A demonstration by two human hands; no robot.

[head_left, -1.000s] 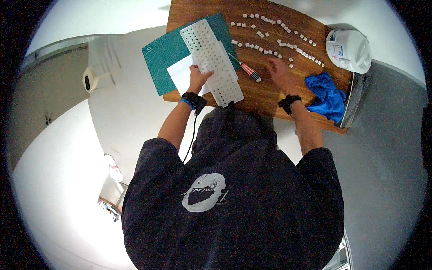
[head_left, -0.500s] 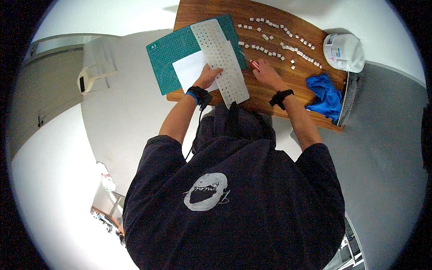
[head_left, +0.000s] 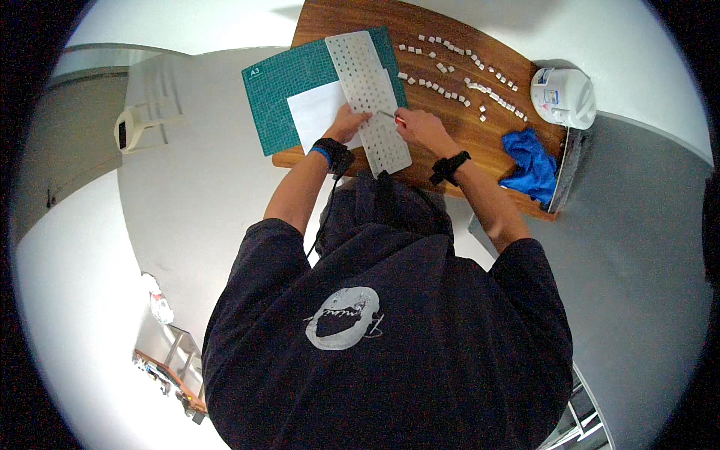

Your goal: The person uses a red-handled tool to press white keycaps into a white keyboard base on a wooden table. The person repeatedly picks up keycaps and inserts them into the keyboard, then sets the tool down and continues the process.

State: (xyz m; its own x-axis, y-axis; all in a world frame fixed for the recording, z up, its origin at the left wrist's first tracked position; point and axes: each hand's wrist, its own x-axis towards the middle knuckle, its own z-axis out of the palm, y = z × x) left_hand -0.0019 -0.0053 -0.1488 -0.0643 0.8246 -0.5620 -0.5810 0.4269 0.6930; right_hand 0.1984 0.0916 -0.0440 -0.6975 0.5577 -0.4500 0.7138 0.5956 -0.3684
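Note:
A white keyboard (head_left: pixel 364 71) with its keycaps off lies slantwise across a green cutting mat (head_left: pixel 281 97) and a white sheet of paper (head_left: pixel 315 111). My left hand (head_left: pixel 346 124) grips the keyboard's left edge, thumb on its top face. In my right hand (head_left: pixel 426 132), closed fingers hold a slim red-handled screwdriver (head_left: pixel 399 118). Its thin shaft points left over the middle of the keyboard; whether the tip touches cannot be made out. Loose white keycaps (head_left: pixel 491 93) lie in rows on the wooden table (head_left: pixel 442 105) to the right.
At the table's far right stands a white tub (head_left: pixel 564 97). A crumpled blue cloth (head_left: pixel 529 166) lies near the right edge. Dark bands circle both my wrists, and a cable hangs from the left one. A pale device (head_left: pixel 133 130) is off to the left.
My right hand has moved left from beside the keyboard, bringing the screwdriver over it. My left hand keeps its grip. The whole view has shifted slightly.

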